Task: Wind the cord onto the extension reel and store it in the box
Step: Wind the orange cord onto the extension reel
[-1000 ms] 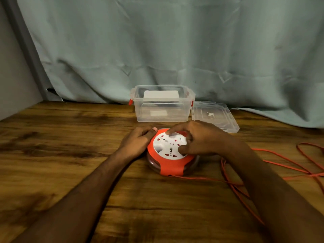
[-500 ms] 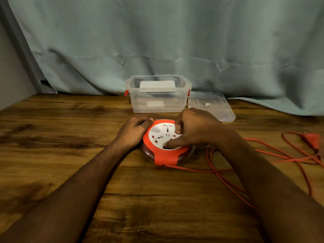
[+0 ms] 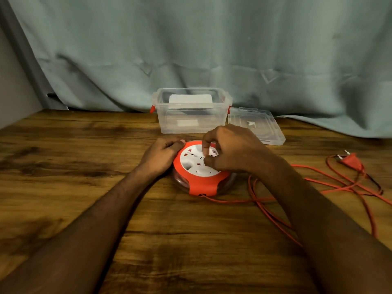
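Observation:
An orange extension reel (image 3: 202, 184) with a white socket face lies flat on the wooden table. My left hand (image 3: 161, 157) grips its left rim, thumb on the top edge. Over the white face, my right hand (image 3: 231, 151) has curled fingers gripping the centre of the face. The orange cord (image 3: 318, 187) leaves the reel's front and lies in loose loops to the right, ending in its plug (image 3: 351, 161). Behind the reel stands a clear plastic box (image 3: 192, 124) with red clips, open on top, with something white inside.
The box's clear lid (image 3: 261, 126) lies flat to the right of the box. A grey-green curtain (image 3: 212, 49) hangs along the table's far edge. Bare wood stretches left and in front of the reel.
The white face has turned under my right hand, whose fingers shifted round it. More cord and the plug show at the right, as the view has also tilted. My left hand stays on the rim.

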{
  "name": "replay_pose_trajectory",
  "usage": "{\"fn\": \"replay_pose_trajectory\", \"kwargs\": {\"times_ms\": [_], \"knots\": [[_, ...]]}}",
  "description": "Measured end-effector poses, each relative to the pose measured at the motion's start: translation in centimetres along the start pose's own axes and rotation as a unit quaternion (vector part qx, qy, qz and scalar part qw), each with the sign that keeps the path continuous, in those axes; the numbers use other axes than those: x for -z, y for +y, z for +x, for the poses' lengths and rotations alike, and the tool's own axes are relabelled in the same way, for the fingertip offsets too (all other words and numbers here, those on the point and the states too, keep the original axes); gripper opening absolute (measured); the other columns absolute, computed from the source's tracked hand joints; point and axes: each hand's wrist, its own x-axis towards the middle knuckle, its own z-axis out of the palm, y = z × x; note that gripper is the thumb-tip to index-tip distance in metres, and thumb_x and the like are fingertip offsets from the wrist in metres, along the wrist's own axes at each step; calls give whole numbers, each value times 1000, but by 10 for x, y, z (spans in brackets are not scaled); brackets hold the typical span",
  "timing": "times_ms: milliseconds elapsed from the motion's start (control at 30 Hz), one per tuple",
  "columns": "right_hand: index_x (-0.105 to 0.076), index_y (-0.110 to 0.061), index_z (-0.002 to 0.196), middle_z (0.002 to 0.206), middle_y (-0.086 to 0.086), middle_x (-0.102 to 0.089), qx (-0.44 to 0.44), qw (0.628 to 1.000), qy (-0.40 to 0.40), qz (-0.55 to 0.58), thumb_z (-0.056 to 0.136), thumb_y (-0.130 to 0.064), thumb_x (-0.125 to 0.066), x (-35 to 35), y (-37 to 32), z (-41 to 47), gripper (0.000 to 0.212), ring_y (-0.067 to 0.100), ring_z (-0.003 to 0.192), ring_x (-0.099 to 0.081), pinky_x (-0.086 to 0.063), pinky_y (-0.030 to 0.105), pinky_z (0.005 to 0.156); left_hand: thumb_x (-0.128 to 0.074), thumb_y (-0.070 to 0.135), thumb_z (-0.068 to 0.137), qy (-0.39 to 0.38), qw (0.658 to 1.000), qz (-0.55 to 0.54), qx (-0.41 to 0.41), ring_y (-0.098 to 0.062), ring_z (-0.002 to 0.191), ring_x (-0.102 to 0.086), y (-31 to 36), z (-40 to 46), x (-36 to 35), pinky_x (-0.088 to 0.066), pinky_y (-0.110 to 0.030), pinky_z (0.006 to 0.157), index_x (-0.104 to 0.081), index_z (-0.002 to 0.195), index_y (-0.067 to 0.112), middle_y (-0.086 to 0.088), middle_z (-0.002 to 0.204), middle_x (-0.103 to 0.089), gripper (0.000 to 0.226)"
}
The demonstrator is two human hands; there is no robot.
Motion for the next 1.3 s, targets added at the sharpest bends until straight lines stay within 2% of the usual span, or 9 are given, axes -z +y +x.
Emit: {"fn": "replay_pose_trajectory", "kwargs": {"times_ms": [100, 233, 333, 467, 733, 900, 1033, 1133, 1300], "knots": [[-63, -45, 118, 69, -24, -36, 11, 996, -77, 37, 77, -36, -77, 12, 12, -3, 45, -1, 68, -41, -30, 22, 58, -60, 38, 94, -9, 1000, -11, -13, -33, 91, -77, 0, 0, 1, -57, -69, 98, -85, 87, 23, -8, 91, -85, 30], [-60, -44, 127, 75, -25, -40, 8, 995, -100, 24, 76, -45, -79, 12, 19, -1, 54, -1, 68, -42, -29, 21, 56, -61, 38, 95, -27, 999, -16, -12, -36, 107, -80, -1, -1, 0, -57, -65, 106, -88, 93, 42, -2, 102, -87, 27], [-64, -42, 123, 73, -24, -40, -4, 995, -98, 32, 72, -49, -81, 13, 22, -2, 54, -2, 66, -43, -29, 22, 54, -60, 44, 93, -38, 999, -9, -15, -34, 108, -81, -3, 1, -1, -57, -65, 107, -87, 99, 44, -1, 105, -87, 28], [-67, -39, 107, 95, -23, -51, -31, 996, -86, 17, 58, -72, -81, 11, 20, -2, 61, 5, 85, -52, -37, 23, 60, -60, 53, 90, -31, 1000, -3, 4, -25, 107, -82, -5, 2, -1, -58, -61, 107, -85, 100, 50, 6, 106, -87, 28], [-45, -27, 66, 74, -10, -53, 10, 998, -30, -59, 64, -87, -61, -1, 3, -1, 62, 13, 75, -52, -31, 31, 62, -64, 55, 86, -30, 999, -17, -18, -24, 113, -80, -6, 3, -2, -56, -61, 111, -87, 100, 47, 6, 111, -87, 28], [-58, -23, 88, 84, -8, -46, 38, 996, -38, -74, 83, -79, -48, -6, -10, 1, 57, 15, 81, -46, -28, 31, 71, -63, 56, 86, -37, 999, -20, -25, -26, 114, -80, -10, 4, 0, -56, -61, 111, -87, 108, 39, 4, 113, -86, 37], [-50, -26, 65, 72, -14, -45, 41, 998, -25, -31, 85, -68, -58, -5, -2, 0, 47, 13, 76, -48, -26, 29, 62, -62, 58, 86, -47, 999, -22, -14, -27, 114, -80, -9, 4, 0, -56, -62, 110, -86, 113, 36, 3, 115, -86, 43], [-64, -38, 95, 72, -20, -45, 24, 998, -49, 21, 77, -47, -73, 7, 10, -3, 21, 5, 75, -49, -28, 22, 57, -62, 56, 87, -44, 999, -20, -10, -28, 113, -80, -9, 4, 1, -56, -63, 110, -86, 112, 37, 3, 114, -86, 39], [-58, -46, 130, 69, -23, -36, 23, 993, -112, 40, 83, -38, -75, 15, 18, -4, 50, -3, 62, -39, -27, 18, 54, -62, 55, 88, -47, 999, -9, -5, -27, 110, -81, -7, 4, 2, -57, -63, 108, -87, 107, 42, 4, 110, -87, 33]]}}
